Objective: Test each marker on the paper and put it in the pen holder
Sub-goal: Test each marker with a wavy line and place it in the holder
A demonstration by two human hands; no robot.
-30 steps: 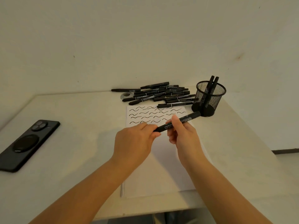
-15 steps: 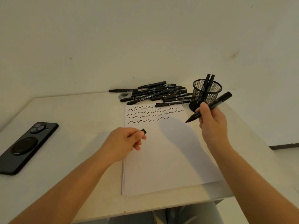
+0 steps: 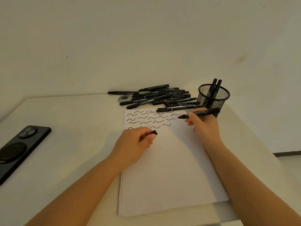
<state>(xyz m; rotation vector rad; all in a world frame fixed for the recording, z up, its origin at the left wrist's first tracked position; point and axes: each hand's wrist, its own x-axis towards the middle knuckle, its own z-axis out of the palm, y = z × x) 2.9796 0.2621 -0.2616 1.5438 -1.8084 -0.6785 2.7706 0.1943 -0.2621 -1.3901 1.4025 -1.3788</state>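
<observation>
My right hand (image 3: pixel 203 126) grips the uncapped black marker (image 3: pixel 199 113), tip over the paper (image 3: pixel 171 168) beside the squiggles; barrel print unreadable. My left hand (image 3: pixel 135 144) pinches its cap (image 3: pixel 154 132). Mesh pen holder (image 3: pixel 213 98) just beyond my right fingers.

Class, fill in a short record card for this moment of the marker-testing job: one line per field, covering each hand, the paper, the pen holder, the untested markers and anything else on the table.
left hand: pinches the marker cap, resting on the paper
right hand: holds the uncapped marker, tip pointing left, close over the paper
paper: rows of black wavy test strokes along the top, blank below
pen holder: black mesh cup, two markers standing in it
marker pile: black capped markers lying behind the paper
phone: lies face down at the table's left
</observation>
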